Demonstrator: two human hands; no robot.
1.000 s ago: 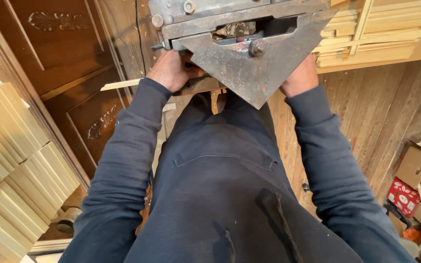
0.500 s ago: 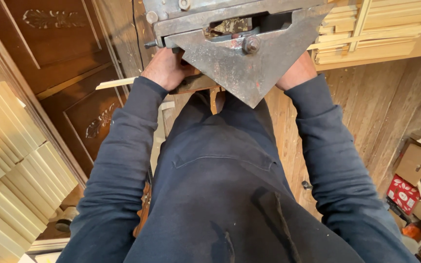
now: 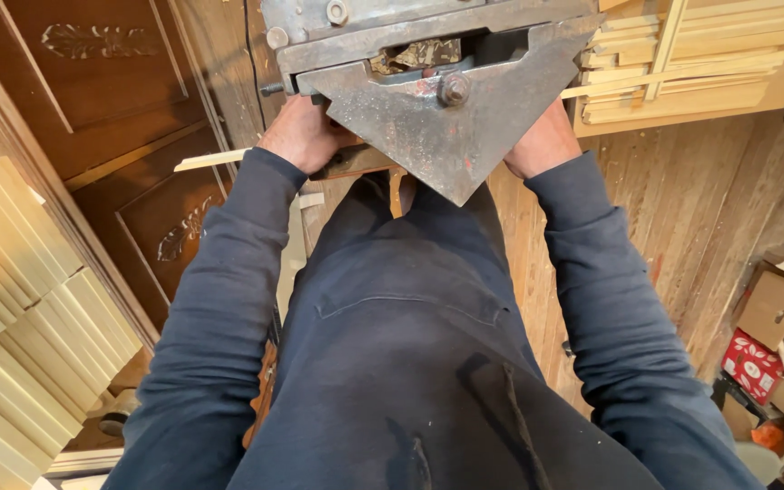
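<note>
the person stands at a grey metal machine (image 3: 437,82) whose triangular steel plate (image 3: 451,132), fixed with a large bolt (image 3: 454,89), points down toward the body. the left hand (image 3: 299,134) rests at the plate's left lower edge, on a thin wooden strip (image 3: 215,161) that sticks out to the left below the machine; the fingers run under the metal, so the grasp cannot be told. the right hand (image 3: 544,141) sits against the plate's right edge, fingers likewise hidden, state not determinable. both arms are extended in dark blue sleeves (image 3: 229,299).

judged step: the strip is being held in position under the plate. the next move appears to call for steady, even support from both hands, with fingers kept away from the plate edge.

stacked pale wooden slats (image 3: 20,299) lie at the left, more slats (image 3: 691,63) at upper right, cardboard boxes (image 3: 773,318) at the right.
</note>
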